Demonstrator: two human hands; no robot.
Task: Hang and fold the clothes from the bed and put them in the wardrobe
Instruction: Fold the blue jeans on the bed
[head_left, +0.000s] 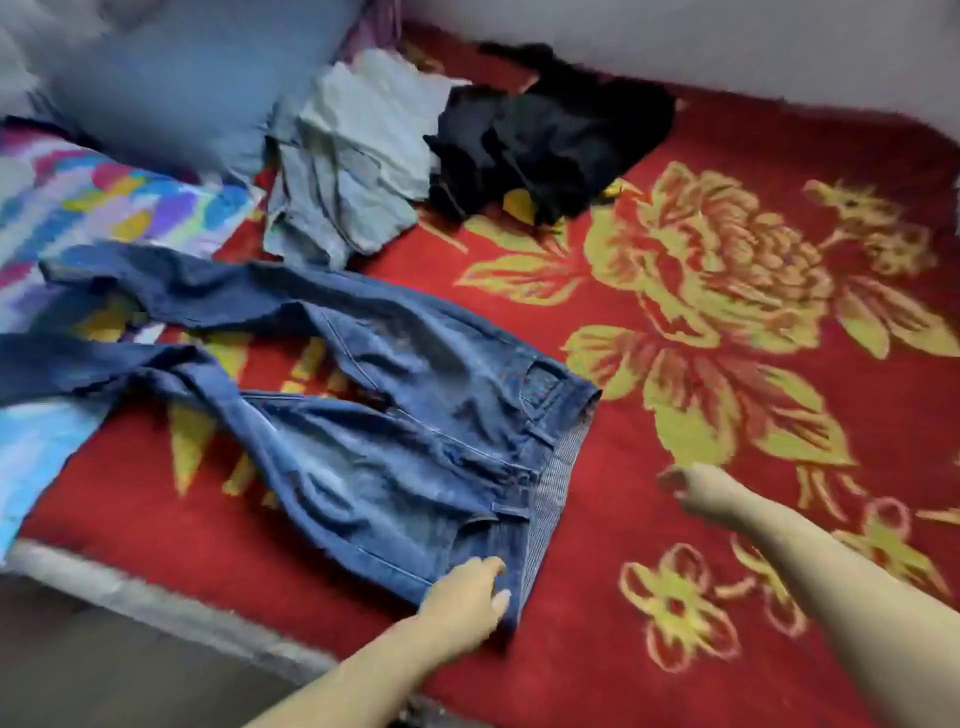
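- Jeans (395, 415): spread flat on the bed, waistband toward the right, legs running left. The far leg crosses onto the coloured sheet; the near leg runs out of view at the left edge, so its end cannot be seen.
- Left hand (465, 597): rests on the near corner of the waistband, fingers bent over the denim edge. Blur prevents telling whether the cloth is pinched or only pressed (grip uncertain).
- Right hand (696, 491): above the blanket just right of the waistband, apart from the jeans, holding nothing. Fingers appear loosely curled and point toward the waistband; motion blur smears the fingertips.
- Blanket (727, 156): red with yellow flower pattern, covers most of the bed under the jeans.
- Grey garment (353, 166): crumpled heap beyond the jeans, touching the black heap on its right side.
- Black garment (550, 140): crumpled heap near the wall; its type cannot be made out (a yellow scrap shows at its near edge).
- Sheet (93, 202): multicoloured, at left, partly under the jeans legs.
- Pillow (171, 88): blue-grey, upper left, heavily blurred.
- Wall (727, 41): pale, along the far side of the bed.
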